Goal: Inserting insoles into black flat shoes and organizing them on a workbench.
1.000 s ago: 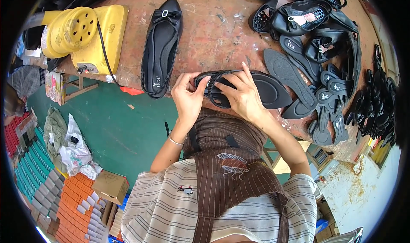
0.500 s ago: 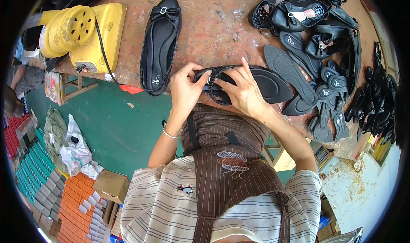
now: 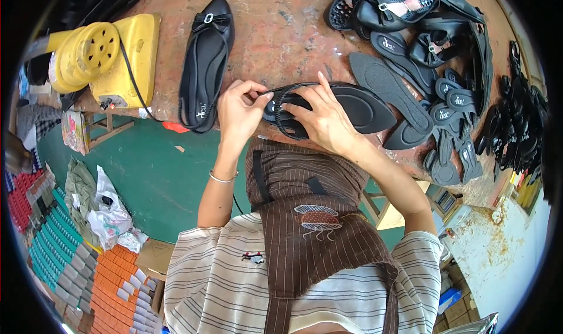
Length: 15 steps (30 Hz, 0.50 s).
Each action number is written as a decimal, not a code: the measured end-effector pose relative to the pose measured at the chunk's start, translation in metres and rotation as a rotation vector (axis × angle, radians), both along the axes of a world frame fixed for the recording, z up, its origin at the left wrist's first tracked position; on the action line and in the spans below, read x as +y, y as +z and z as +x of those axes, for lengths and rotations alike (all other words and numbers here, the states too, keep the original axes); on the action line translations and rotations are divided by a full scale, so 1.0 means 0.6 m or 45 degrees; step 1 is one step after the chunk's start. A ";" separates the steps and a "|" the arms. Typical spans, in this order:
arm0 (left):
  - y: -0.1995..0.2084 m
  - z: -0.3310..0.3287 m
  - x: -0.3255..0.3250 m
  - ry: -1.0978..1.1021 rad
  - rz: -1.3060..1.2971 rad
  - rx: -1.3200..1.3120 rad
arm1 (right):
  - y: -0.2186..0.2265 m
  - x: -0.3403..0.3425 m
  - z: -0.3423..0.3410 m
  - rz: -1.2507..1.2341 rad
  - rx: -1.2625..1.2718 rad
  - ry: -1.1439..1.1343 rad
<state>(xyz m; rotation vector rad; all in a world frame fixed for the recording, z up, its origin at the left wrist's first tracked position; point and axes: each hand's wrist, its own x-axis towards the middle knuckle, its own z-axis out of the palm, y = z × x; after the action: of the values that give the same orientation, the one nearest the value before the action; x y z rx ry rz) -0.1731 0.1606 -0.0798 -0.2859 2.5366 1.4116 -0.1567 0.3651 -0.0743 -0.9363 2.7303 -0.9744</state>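
Observation:
A black pointed insole (image 3: 365,112) with a raised pad lies lengthwise before me at the table's near edge. An elastic-looking black slingback strap (image 3: 284,127) loops around its heel part; any shoe beneath is mostly hidden. My right hand (image 3: 321,112) holds the insole from above, fingers bent onto it beside the strap, one finger sticking up. At the heel end my left hand (image 3: 241,108) pinches thumb against forefinger; exactly what sits between the tips is hidden. Left of it lies a finished-looking black slingback flat (image 3: 205,70) with a bow and buckle, toe pointing away.
A yellow machine (image 3: 108,61) with a cord stands at the left. Loose black insoles (image 3: 387,87) lie to the right, with smaller pads (image 3: 463,99) near them. Several black shoes (image 3: 404,5) are heaped behind. Dark straps (image 3: 516,117) hang at the right edge.
My left hand has drawn slightly left from the heel, uncovering more of its pale print. My right hand stays on the insole. The whole view has shifted a little.

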 end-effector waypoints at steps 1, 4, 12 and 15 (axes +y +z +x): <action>-0.003 0.002 -0.003 0.011 0.016 0.033 | 0.001 -0.001 0.000 -0.013 0.015 0.007; 0.001 0.010 0.004 0.005 0.036 0.116 | 0.001 0.002 0.004 0.012 0.035 -0.003; -0.009 0.019 0.009 -0.032 0.008 0.186 | -0.007 -0.008 0.020 -0.037 0.051 0.192; 0.001 0.023 0.014 -0.093 -0.146 0.245 | 0.006 0.017 0.047 0.188 0.121 -0.063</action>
<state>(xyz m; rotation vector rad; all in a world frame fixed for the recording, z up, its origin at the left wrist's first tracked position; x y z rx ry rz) -0.1593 0.1690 -0.0794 -0.0781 2.7569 1.3280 -0.1286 0.3750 -0.0704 -0.9159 2.8700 -0.7406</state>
